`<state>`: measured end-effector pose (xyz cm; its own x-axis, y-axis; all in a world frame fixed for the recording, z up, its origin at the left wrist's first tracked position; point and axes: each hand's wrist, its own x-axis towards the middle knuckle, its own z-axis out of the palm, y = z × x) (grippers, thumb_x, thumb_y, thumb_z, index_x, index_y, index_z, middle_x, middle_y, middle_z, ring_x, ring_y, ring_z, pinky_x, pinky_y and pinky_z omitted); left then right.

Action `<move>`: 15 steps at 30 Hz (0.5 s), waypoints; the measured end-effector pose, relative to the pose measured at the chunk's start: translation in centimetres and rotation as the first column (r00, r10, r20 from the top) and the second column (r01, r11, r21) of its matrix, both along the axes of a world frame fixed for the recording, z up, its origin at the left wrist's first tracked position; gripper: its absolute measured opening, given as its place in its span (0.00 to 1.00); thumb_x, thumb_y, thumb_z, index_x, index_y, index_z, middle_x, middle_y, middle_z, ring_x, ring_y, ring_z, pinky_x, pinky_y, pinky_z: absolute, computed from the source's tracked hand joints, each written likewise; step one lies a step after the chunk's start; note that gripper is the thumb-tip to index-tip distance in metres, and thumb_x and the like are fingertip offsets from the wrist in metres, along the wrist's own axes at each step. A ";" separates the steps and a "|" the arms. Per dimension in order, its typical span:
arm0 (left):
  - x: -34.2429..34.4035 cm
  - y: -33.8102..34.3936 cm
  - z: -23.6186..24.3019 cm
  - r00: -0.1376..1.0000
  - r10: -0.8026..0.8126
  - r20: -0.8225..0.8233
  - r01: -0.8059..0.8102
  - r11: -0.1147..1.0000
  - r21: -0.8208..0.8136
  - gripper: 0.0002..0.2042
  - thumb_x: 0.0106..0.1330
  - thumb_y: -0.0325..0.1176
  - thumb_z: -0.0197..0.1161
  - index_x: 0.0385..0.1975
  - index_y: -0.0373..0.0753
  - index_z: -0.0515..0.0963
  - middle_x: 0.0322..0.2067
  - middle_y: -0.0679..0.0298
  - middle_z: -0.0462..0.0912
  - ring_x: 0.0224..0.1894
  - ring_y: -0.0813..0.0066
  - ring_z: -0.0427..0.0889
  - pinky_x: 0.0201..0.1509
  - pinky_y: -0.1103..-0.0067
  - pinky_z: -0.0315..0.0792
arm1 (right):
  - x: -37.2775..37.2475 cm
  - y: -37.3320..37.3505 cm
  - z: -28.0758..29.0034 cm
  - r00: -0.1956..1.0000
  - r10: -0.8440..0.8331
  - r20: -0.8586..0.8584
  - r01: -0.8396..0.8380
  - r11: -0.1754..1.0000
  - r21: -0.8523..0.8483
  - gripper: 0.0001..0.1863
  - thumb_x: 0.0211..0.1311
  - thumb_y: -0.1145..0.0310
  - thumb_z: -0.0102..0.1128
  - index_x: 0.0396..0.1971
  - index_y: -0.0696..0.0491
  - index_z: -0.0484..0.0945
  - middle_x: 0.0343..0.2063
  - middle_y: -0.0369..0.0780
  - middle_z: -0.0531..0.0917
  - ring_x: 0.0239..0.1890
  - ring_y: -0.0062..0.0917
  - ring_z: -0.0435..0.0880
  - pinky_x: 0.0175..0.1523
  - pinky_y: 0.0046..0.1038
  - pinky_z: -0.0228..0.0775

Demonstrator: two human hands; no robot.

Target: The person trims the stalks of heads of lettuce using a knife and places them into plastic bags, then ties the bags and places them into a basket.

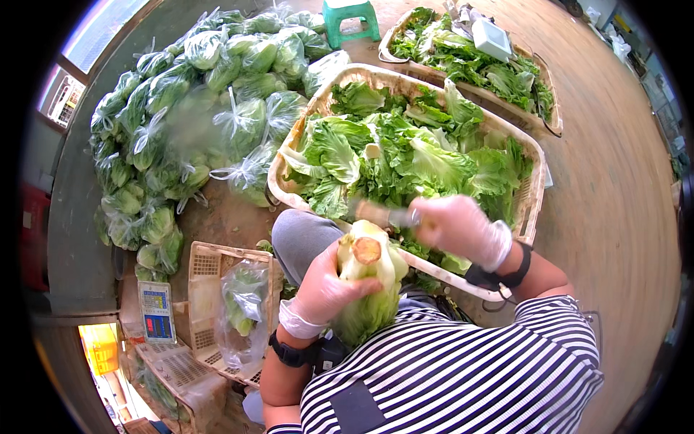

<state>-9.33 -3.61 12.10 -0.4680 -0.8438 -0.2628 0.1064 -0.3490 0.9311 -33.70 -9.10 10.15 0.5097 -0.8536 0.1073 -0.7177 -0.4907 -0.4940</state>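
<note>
My left hand [322, 289], in a thin clear glove, grips a head of lettuce [374, 286] with its stem end up. The round stem face is brownish. Just right of it, my right hand [459, 228], gloved too, is closed on a small knife [403, 217] that is smeared by motion, so its blade is hard to make out. The knife is over the near rim of a large crate [536, 181] and apart from the lettuce. Loose green leaves [434, 159] fill that crate, with a pale cut stem piece [372, 150] among them.
Bagged lettuces [238, 123] are piled at the left. Beyond stand a green stool [350, 22] and a second leaf-filled crate [553, 101], a white box [491, 40] on top. A scale display [157, 311] and a crate [206, 264] with a bagged lettuce [242, 296] are near left.
</note>
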 end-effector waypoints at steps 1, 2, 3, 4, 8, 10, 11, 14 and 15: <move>0.1 0.3 0.2 0.999 -0.005 -0.048 0.005 1.000 -0.001 0.30 0.47 0.28 0.70 0.53 0.34 0.67 0.47 0.65 0.74 0.48 0.77 0.72 0.55 0.79 0.65 | -2.2 -1.3 -2.3 0.959 -0.134 -0.248 0.147 0.988 0.036 0.03 0.48 0.71 0.56 0.25 0.51 0.76 0.17 0.41 0.77 0.21 0.32 0.79 0.26 0.31 0.71; 0.3 0.4 0.3 0.999 -0.013 -0.039 0.013 1.000 -0.001 0.30 0.47 0.28 0.70 0.53 0.34 0.67 0.47 0.65 0.74 0.48 0.77 0.72 0.55 0.79 0.65 | -4.7 -2.2 -4.6 0.843 -0.247 -0.478 0.301 0.953 0.037 0.03 0.51 0.70 0.55 0.24 0.52 0.75 0.16 0.42 0.77 0.23 0.32 0.80 0.28 0.33 0.72; 0.3 0.4 0.2 0.997 0.024 -0.073 -0.026 0.999 -0.027 0.30 0.47 0.28 0.70 0.52 0.34 0.67 0.46 0.65 0.74 0.48 0.77 0.72 0.54 0.79 0.65 | -6.5 -2.2 -5.8 0.818 -0.279 -0.503 0.342 0.939 0.036 0.05 0.51 0.67 0.56 0.27 0.51 0.75 0.19 0.43 0.79 0.25 0.34 0.81 0.29 0.33 0.72; 0.2 0.4 0.3 0.991 0.068 -0.114 -0.074 0.996 -0.054 0.30 0.46 0.27 0.71 0.52 0.34 0.67 0.46 0.64 0.74 0.47 0.77 0.73 0.53 0.79 0.66 | -7.6 -2.5 -6.0 0.791 -0.302 -0.532 0.374 0.927 0.029 0.07 0.52 0.65 0.57 0.30 0.51 0.75 0.22 0.44 0.80 0.27 0.37 0.81 0.30 0.34 0.72; -0.6 -0.3 -0.6 0.983 0.179 0.045 -0.179 0.984 -0.008 0.33 0.45 0.31 0.73 0.52 0.33 0.66 0.44 0.62 0.75 0.46 0.77 0.73 0.53 0.78 0.67 | -2.7 -1.2 -2.7 0.869 -0.430 0.245 0.340 0.878 0.336 0.13 0.59 0.59 0.57 0.28 0.54 0.72 0.18 0.38 0.76 0.19 0.24 0.74 0.27 0.26 0.67; -1.0 -0.3 -1.2 0.971 0.215 0.103 -0.212 0.976 -0.037 0.33 0.45 0.34 0.74 0.52 0.33 0.65 0.43 0.61 0.75 0.46 0.75 0.74 0.52 0.78 0.67 | 1.0 -0.5 -0.8 0.683 -0.381 0.623 -0.009 0.848 0.529 0.10 0.58 0.64 0.60 0.33 0.53 0.73 0.24 0.29 0.76 0.23 0.09 0.69 0.26 0.15 0.62; -0.7 -0.1 -2.2 0.960 0.228 0.162 -0.217 0.972 -0.087 0.33 0.45 0.35 0.74 0.51 0.33 0.65 0.43 0.60 0.75 0.46 0.75 0.74 0.52 0.78 0.68 | 2.5 -0.2 0.7 0.655 -0.335 0.677 -0.184 0.799 0.572 0.14 0.55 0.65 0.64 0.39 0.52 0.74 0.33 0.33 0.78 0.32 0.12 0.75 0.36 0.16 0.68; -1.1 -0.1 -2.9 0.952 0.204 0.229 -0.177 0.975 -0.134 0.32 0.46 0.38 0.73 0.50 0.34 0.66 0.42 0.59 0.75 0.45 0.73 0.75 0.51 0.79 0.68 | 4.5 -0.3 1.4 0.879 -0.014 0.476 -0.201 0.895 0.399 0.27 0.47 0.63 0.70 0.48 0.54 0.73 0.42 0.39 0.79 0.44 0.20 0.76 0.51 0.24 0.67; -0.9 -0.1 -3.2 0.947 0.205 0.246 -0.180 0.976 -0.122 0.31 0.46 0.37 0.73 0.50 0.34 0.66 0.41 0.59 0.76 0.44 0.74 0.75 0.50 0.79 0.69 | 4.9 -0.4 1.2 0.898 0.023 0.439 -0.169 0.940 0.297 0.26 0.48 0.61 0.69 0.47 0.55 0.73 0.40 0.41 0.79 0.43 0.24 0.77 0.50 0.23 0.67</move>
<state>-10.26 -3.68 8.91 -0.2219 -0.9385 -0.2645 -0.0833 -0.2520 0.9641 -28.82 -9.48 11.32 0.5587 -0.8271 0.0608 -0.3615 -0.3089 -0.8797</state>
